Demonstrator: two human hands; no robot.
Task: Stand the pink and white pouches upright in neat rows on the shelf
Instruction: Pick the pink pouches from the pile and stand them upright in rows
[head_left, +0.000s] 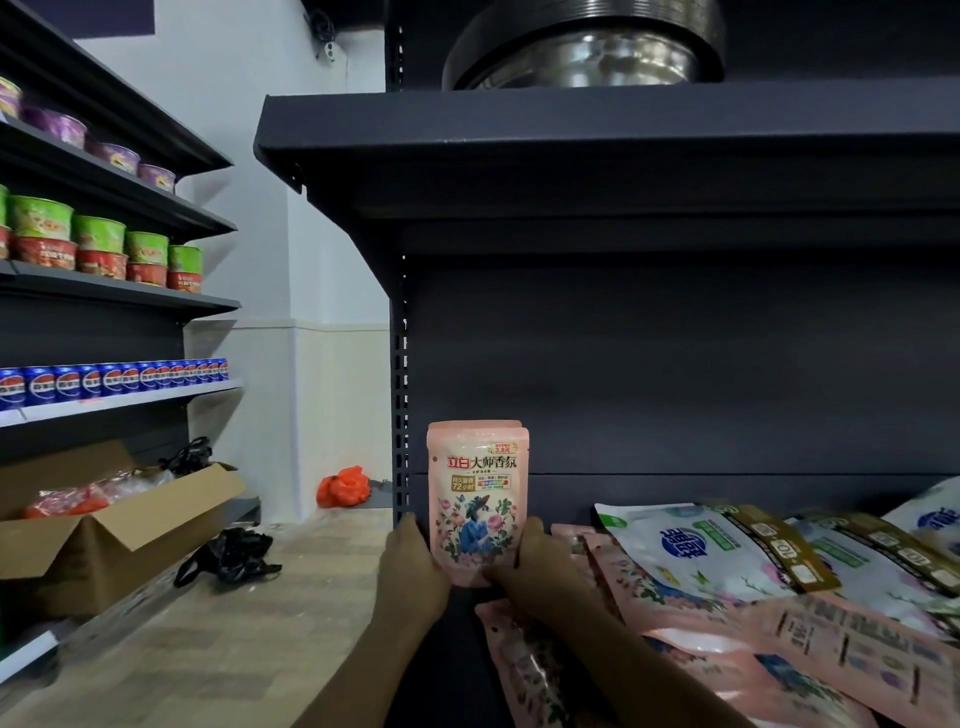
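I've got left hand (410, 558) & right hand (537, 564) clamped on the flanks of the upright pink floral plastic pouch (475, 501), long axis vertical, far left of the flat-lying pink and white pouch heap (727, 587), w/ right hand nearer that heap.

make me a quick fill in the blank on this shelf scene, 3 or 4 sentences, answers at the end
1. The left hand and right hand hold one ____ pouch upright between them.
2. The white pouches to its right are lying ____.
3. The upright pouch stands at the ____ end of the shelf.
4. The cans on the side rack are ____ in colour.

Missing words: pink; flat; left; blue
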